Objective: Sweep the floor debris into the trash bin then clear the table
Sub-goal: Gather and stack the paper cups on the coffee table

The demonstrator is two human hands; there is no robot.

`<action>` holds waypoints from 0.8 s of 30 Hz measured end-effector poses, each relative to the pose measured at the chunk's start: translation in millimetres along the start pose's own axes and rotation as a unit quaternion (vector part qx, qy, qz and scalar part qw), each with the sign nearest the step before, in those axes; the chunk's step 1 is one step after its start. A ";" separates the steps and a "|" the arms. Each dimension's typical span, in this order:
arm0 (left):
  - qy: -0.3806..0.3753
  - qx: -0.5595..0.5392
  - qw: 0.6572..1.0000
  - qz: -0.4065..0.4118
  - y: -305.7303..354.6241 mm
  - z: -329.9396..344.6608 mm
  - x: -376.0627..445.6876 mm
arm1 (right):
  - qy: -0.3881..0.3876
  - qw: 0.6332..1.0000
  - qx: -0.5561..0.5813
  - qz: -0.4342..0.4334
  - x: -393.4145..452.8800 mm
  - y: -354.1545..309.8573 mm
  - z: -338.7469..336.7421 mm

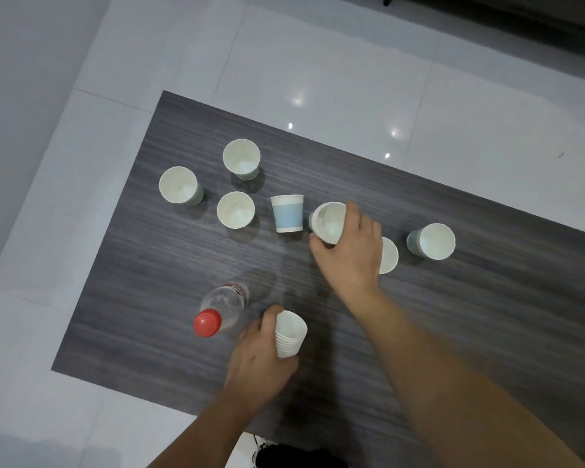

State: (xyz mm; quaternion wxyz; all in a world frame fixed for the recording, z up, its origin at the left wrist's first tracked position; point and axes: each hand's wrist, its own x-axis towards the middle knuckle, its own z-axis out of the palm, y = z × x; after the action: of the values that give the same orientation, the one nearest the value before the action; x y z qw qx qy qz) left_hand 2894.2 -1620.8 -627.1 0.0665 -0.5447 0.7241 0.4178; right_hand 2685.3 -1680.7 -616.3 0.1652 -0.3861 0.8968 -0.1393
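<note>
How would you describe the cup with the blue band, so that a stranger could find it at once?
Look at the dark wood-grain table and find the group of paper cups near its middle. The cup with the blue band sits just left of the right hand. It alone shows its side; its neighbours show open white mouths.

- I see glossy white floor tiles (318,62) catching ceiling-light glints.
- A grey wall (21,96) runs along the left.
- Dark furniture (520,11) sits top right.

Legible text: none. Bottle (224,307) label beside the cup stack (289,336): red and white, print too blurred to read.
</note>
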 end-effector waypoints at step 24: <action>-0.034 0.024 0.999 0.031 62.7 15.2 35.8 | 0.096 0.989 0.071 0.084 -28.1 83.8 -27.3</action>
State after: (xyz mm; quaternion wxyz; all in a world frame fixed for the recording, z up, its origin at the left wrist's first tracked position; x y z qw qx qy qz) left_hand 2821.6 -1633.2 -623.2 0.0913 -0.5060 0.7474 0.4207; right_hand 2638.4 -1601.0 -617.9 0.1166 -0.2816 0.9255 -0.2248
